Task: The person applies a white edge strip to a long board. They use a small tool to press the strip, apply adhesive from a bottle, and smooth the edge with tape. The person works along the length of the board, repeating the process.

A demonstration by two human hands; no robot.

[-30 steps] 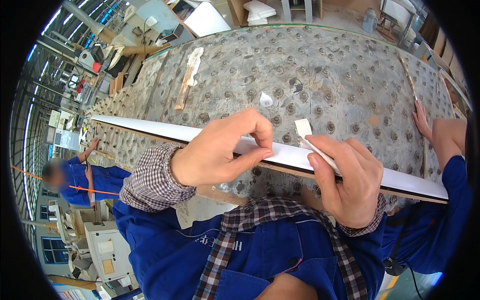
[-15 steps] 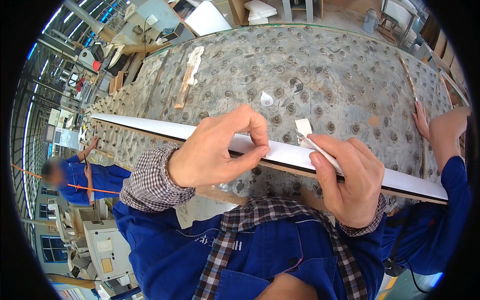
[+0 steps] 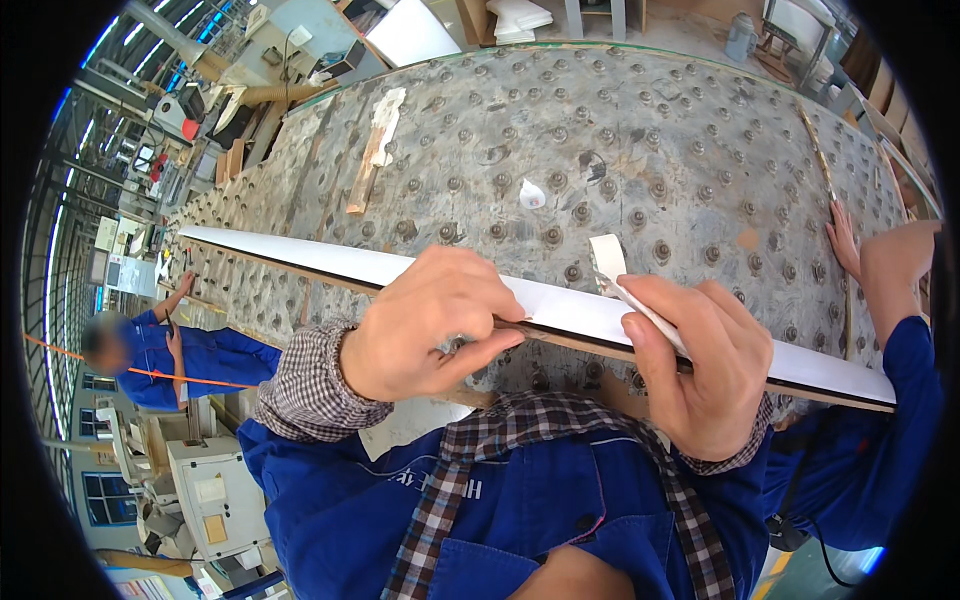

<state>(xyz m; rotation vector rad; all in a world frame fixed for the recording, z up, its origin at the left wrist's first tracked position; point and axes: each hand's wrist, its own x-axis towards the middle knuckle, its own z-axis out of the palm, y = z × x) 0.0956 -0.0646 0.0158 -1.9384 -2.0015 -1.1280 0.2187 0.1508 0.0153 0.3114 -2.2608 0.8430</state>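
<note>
A long narrow white board [image 3: 580,308] with a dark front edge runs across in front of me, slanting down to the right. At its front edge my left hand [image 3: 435,325] is closed, thumb and forefinger tips close together; whatever may be between them is hidden or too small. My right hand [image 3: 705,365] grips a thin, pale, flat tool [image 3: 608,262], whose cream-coloured end sticks out past the fingers over the far edge of the board. Its kind is unclear, as the fingers cover much of it.
The large grey worktable [image 3: 480,150] is covered with small round studs. On it lie a white scrap [image 3: 532,194] and a wooden strip [image 3: 372,165] smeared with white. At right, a co-worker's hand [image 3: 843,240] rests on the table. Another person [image 3: 165,350] stands at far left.
My left hand has shifted slightly down and turned, its curled fingers lowering and the pinch moving to the board's front edge. My right hand with the pale tool has hardly moved.
</note>
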